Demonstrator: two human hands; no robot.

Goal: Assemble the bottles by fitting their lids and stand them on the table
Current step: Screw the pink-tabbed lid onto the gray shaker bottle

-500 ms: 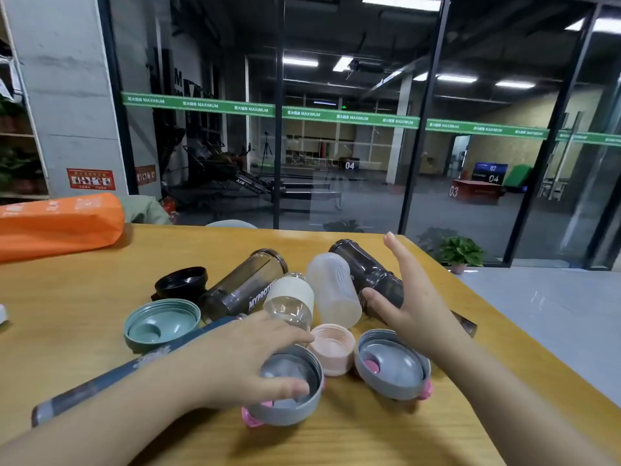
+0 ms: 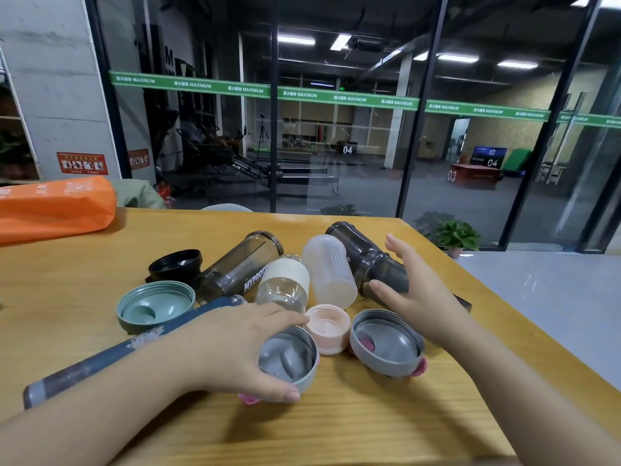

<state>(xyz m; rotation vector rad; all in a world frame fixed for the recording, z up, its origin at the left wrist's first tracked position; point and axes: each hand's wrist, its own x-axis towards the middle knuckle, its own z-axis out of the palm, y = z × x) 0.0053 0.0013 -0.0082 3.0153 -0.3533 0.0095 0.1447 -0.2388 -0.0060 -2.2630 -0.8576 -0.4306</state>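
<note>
From the head camera, the left hand (image 2: 235,344) reaches in from the lower left and grips a grey lid (image 2: 289,359), thumb curled along its near rim and fingers over the far rim, tipping its hollow side up. The right hand (image 2: 415,290) is held relaxed and unclenched, fingers straight and thumb spread, its palm facing a dark bottle (image 2: 366,257) lying on its side; whether it touches the bottle I cannot tell.

All bottles lie flat on the wooden table (image 2: 369,425): a smoky bottle marked MYPROTEIN (image 2: 242,269), a clear bottle with a white band (image 2: 285,284), a frosted bottle (image 2: 331,270), and a long dark-blue flask (image 2: 111,354) under the left forearm. Their insides look empty. A pink cap (image 2: 327,327), a second grey lid (image 2: 386,344), a green lid (image 2: 154,307) and a black lid (image 2: 176,264) rest open side up.
</note>
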